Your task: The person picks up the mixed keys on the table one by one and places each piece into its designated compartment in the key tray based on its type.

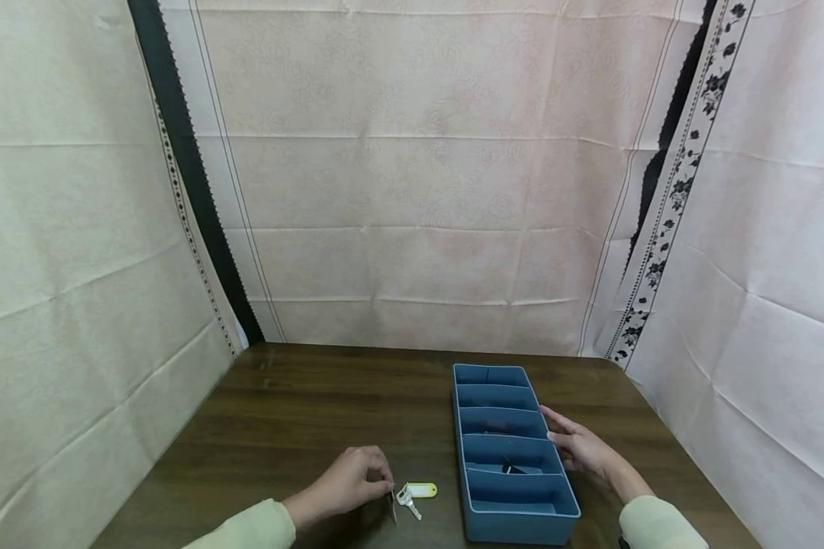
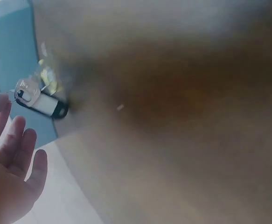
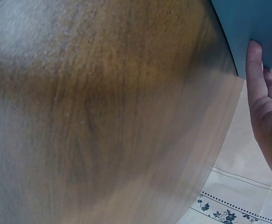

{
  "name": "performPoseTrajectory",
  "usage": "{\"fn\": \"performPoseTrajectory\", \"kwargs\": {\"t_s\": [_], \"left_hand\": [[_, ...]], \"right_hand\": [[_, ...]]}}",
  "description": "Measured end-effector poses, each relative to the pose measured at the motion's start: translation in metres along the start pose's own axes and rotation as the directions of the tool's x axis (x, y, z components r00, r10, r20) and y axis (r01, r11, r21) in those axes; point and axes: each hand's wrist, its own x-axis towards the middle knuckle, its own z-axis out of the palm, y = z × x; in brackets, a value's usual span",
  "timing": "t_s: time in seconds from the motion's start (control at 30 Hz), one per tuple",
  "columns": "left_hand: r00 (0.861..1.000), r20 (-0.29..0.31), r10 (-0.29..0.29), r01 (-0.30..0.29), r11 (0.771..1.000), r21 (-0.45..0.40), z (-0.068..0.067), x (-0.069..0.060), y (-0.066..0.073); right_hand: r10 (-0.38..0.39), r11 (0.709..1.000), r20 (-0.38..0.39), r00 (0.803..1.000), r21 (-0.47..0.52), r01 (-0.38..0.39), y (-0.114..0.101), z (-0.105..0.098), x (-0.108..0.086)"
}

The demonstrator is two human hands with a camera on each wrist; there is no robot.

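Observation:
My left hand [image 1: 353,480] pinches a key [image 2: 27,89] by its thin ring, with a black-edged key tag [image 2: 46,105] dangling from it; the left wrist view shows the fingers at the ring. Just right of that hand, a silver key [image 1: 409,503] with a yellow key tag [image 1: 422,490] lies on the table. A long blue compartment box [image 1: 468,488] stands to their right. One of its nearer sections has a small dark item [image 1: 511,467] inside, its kind unclear. Against the box's right wall rests my right hand [image 1: 584,450], fingers extended along the side.
The brown wooden table [image 1: 281,427] carries the box and keys. Pale cloth [image 1: 412,175] hangs behind it and on both sides. A tiny light speck [image 2: 120,107] lies on the tabletop in the left wrist view.

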Motion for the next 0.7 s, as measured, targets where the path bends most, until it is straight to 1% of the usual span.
{"fn": "performPoseTrajectory", "kwargs": {"t_s": [0.13, 0.27, 0.4, 0.5, 0.63, 0.7], "left_hand": [[1.0, -0.01, -0.03, 0.029, 0.999, -0.042, -0.008, 0.009, 0.003], [0.999, -0.018, -0.051, 0.05, 0.997, -0.059, -0.014, 0.019, 0.006], [0.998, -0.021, -0.067, 0.065, 0.995, -0.072, -0.016, 0.028, 0.009], [0.997, -0.028, -0.069, 0.066, 0.995, -0.078, -0.017, 0.034, 0.012], [0.996, -0.042, -0.075, 0.072, 0.994, -0.078, -0.017, 0.042, 0.015], [0.995, -0.041, -0.088, 0.085, 0.993, -0.083, -0.017, 0.045, 0.017]], "right_hand": [[-0.002, 1.0, -0.007, 1.0, 0.004, 0.002, 0.0, 0.0, 0.0], [-0.003, 1.0, -0.008, 1.0, 0.005, 0.003, 0.0, 0.0, 0.001], [-0.001, 1.0, -0.006, 1.0, 0.01, 0.001, 0.0, 0.0, 0.0], [-0.001, 1.0, -0.001, 1.0, 0.013, 0.001, 0.0, 0.0, -0.001], [-0.001, 1.0, 0.001, 1.0, 0.013, 0.001, -0.001, 0.0, -0.001], [-0.001, 1.0, -0.001, 1.0, 0.012, 0.001, -0.001, 0.0, -0.001]]}}
